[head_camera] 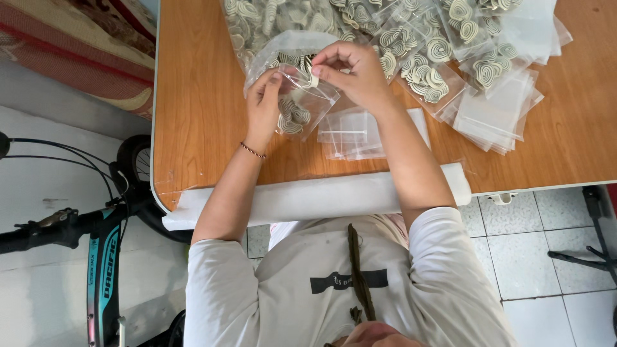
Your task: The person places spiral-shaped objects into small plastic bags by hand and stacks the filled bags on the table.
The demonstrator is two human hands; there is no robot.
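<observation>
We held a small clear bag above the wooden table, our left hand pinching its left edge with closed fingers. Our right hand gripped a pale spiral piece at the bag's open mouth. More spiral pieces lay inside it. A big bag of spirals sat just behind, filled small bags to the right, and empty flat bags beneath our right wrist.

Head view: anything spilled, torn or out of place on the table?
Nothing spilled or torn. The left hand holds a small clear bag of spiral pieces while the right hand works at its mouth. Filled bags lie in a loose heap, and the empty bags are fanned unevenly near the table edge.
</observation>
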